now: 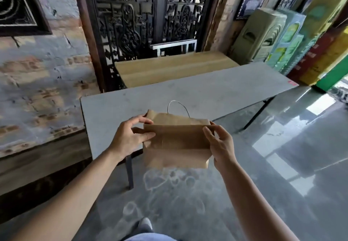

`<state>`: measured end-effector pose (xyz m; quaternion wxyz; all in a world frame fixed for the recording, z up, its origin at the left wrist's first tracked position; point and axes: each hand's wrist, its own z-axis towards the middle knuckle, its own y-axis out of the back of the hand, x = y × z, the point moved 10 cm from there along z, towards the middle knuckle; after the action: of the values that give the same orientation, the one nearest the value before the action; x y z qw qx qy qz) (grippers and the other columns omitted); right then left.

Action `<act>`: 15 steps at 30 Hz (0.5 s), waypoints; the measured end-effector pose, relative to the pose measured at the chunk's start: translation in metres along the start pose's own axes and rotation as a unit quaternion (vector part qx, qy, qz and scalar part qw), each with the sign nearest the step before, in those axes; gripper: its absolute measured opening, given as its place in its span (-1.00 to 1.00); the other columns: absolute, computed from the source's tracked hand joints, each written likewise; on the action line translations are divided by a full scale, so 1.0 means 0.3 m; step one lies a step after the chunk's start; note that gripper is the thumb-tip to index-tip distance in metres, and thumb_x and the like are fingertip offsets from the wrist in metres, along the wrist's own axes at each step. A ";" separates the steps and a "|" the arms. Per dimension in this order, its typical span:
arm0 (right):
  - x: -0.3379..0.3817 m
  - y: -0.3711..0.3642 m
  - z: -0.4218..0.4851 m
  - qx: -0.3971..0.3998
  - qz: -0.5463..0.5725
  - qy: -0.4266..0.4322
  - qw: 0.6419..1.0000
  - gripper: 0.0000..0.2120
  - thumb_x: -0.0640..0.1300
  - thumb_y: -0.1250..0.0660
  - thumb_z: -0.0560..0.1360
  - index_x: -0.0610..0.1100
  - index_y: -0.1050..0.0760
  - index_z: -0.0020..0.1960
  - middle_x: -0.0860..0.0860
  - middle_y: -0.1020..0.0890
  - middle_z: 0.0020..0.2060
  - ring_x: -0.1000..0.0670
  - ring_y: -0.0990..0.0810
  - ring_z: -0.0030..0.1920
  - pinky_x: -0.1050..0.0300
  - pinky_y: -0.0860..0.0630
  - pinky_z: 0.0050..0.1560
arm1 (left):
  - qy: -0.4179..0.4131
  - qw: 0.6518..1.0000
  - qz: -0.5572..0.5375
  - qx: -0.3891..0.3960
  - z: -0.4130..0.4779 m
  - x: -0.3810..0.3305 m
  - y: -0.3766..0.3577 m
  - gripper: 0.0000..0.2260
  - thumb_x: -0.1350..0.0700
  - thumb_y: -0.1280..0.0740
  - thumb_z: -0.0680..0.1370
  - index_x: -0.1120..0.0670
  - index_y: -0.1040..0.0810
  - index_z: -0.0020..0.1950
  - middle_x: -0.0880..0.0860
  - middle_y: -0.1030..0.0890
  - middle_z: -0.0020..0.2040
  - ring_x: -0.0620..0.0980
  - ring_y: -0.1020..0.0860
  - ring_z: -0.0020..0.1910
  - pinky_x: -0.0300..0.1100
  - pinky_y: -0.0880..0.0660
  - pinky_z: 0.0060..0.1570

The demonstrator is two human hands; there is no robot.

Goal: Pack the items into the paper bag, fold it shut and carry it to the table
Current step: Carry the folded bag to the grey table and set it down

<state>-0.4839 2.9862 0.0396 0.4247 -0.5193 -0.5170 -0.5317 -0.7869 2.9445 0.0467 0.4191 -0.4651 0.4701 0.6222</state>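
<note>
Left hand (131,137) and right hand (220,144) pinch the folded bag (177,142) at its sides. It hangs above the table's (207,93) near edge.

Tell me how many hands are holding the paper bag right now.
2. The left hand grips the left side of the paper bag, and the right hand grips its right side, near the folded top.

This looks like a storeroom or back room of an art or antique shop. A worn brick wall (43,82) carries a framed picture (17,7), a dark carved wooden screen (148,20) stands at the back, and painted panels (282,39) lean in a row on the right. A plain grey folding table (207,92) stands on a shiny concrete floor (282,165).
</note>
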 end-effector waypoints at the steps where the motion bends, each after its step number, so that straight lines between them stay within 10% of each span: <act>1: 0.003 -0.016 0.077 -0.004 0.003 -0.007 1.000 -0.92 -0.08 -0.44 0.48 -0.07 -0.61 -0.16 0.08 -0.68 -0.07 0.13 -0.59 -0.28 0.23 -0.49 -0.28 | 0.010 1.000 -0.014 0.008 0.070 0.006 -0.008 -0.70 0.12 -0.60 0.26 -0.09 -0.65 -0.07 -0.24 -0.55 0.19 -0.35 -0.51 0.14 -0.34 -0.47 0.04; 7: -0.053 -0.180 0.495 0.055 -0.002 -0.047 0.997 -0.92 -0.09 -0.45 0.47 -0.06 -0.61 -0.19 0.23 -0.68 -0.02 0.15 -0.62 -0.25 0.27 -0.54 -0.25 | 0.076 0.997 -0.013 0.026 0.401 0.152 -0.025 -0.63 0.14 -0.63 0.23 -0.07 -0.65 -0.02 -0.11 -0.49 0.30 -0.05 -0.63 0.01 -0.14 -0.57 0.00; 15: -0.228 -0.440 0.991 0.198 -0.011 -0.076 0.977 -0.79 0.02 -0.51 0.35 -0.09 -0.64 -0.14 0.07 -0.62 0.23 0.05 -0.64 -0.10 0.10 -0.51 -0.09 | 0.107 0.983 0.104 -0.106 0.722 0.372 0.014 -0.69 0.16 -0.59 0.29 -0.22 -0.68 -0.14 -0.24 -0.49 0.19 -0.40 -0.40 0.23 -0.50 -0.26 0.17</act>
<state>-0.5739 3.2889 -0.0645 0.4726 -0.4580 -0.6484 -0.3828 -0.8550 3.1643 -0.0337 0.2476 -0.5193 0.4895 0.6554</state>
